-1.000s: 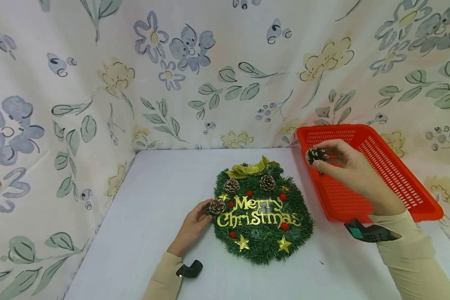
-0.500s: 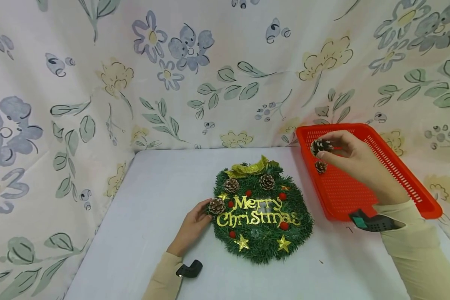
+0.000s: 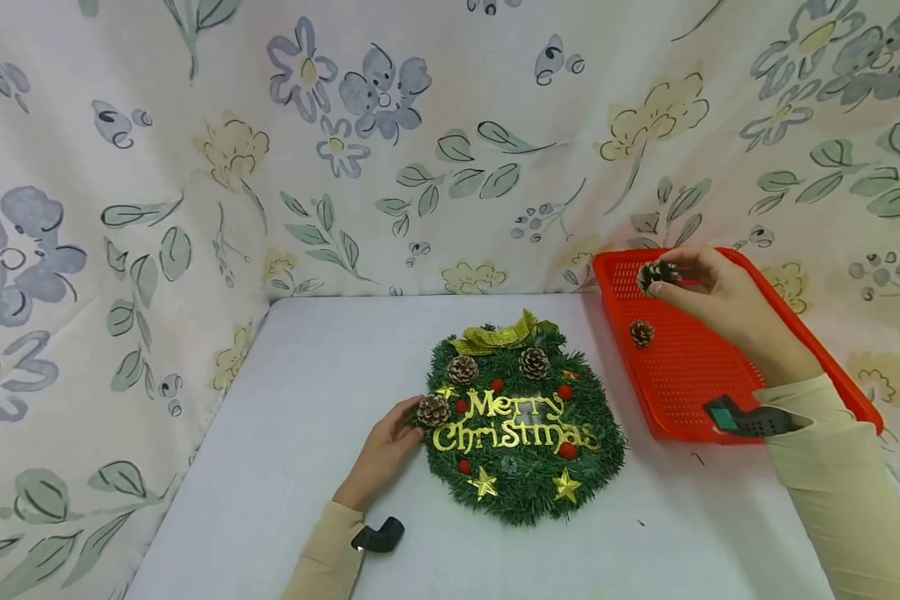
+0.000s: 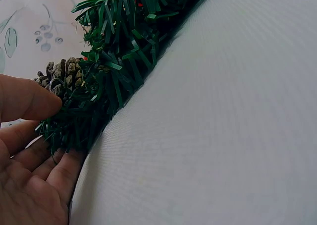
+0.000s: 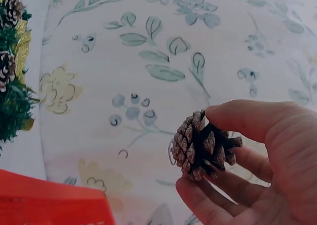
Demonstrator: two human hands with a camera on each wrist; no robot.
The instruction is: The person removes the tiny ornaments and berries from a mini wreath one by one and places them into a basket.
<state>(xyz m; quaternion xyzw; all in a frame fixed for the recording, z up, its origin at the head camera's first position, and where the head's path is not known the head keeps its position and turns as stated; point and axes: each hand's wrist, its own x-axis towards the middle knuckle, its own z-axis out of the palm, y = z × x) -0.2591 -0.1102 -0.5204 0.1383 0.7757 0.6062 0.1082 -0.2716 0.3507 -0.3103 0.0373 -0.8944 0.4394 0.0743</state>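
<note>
A green Christmas wreath (image 3: 525, 492) lies on the white table, with gold "Merry Christmas" lettering, red berries, gold stars, pinecones and a gold bow. My left hand (image 3: 384, 450) holds its left edge beside a pinecone (image 3: 433, 411). In the left wrist view the thumb (image 4: 34, 102) lies over the greenery and the fingers reach round its outer side. Above the red plastic basket (image 3: 645, 400), my right hand (image 3: 708, 292) pinches a frosted pinecone (image 5: 200, 148) between thumb and fingers. A smaller pinecone (image 3: 642, 333) sits inside the basket at its left.
Floral cloth (image 3: 435, 150) hangs behind and to the left of the table. The basket stands at the back right, close to the cloth. Tiny dark scraps (image 3: 641, 522) lie on the table right of the wreath.
My right hand has moved back and right over the basket with its pinecone, uncovering the smaller pinecone in the basket. My left hand has stayed on the wreath.
</note>
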